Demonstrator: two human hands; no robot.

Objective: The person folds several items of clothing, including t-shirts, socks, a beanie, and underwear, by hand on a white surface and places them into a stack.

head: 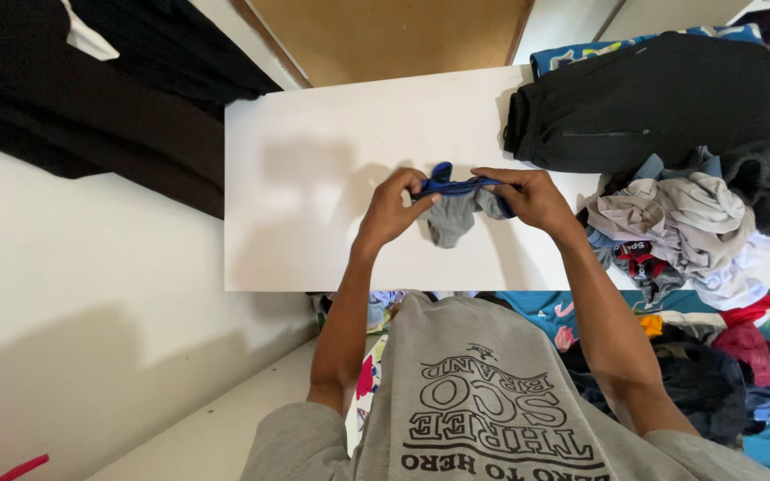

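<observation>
Both hands are raised over the middle of the desk [314,178], each pinched shut on the same small garment. The left hand [394,209] grips one end of its blue band between thumb and fingers, and the right hand [535,198] grips the other end, so the band is stretched taut between them. The small grey garment with a blue band [454,209] hangs below that line, its grey body bunched and dangling just above the white surface; whether it touches the desk cannot be told.

The hold looks thin: only fingertips on a narrow elastic edge. If either pinch slackens, that end would likely snap toward the other hand and the piece would drop in a crumpled lump. The bunched grey part could also fold unevenly if lowered as it hangs.

Along the right edge of the desk lies a loose heap of mixed clothes [679,232], with a black garment [652,102] spread over the far right corner. The heap sits close to the right wrist, so a sideways sweep of that arm could drag pieces off the edge onto the cluttered floor below. Dark cloth [91,98] hangs beyond the far left corner, well apart.
</observation>
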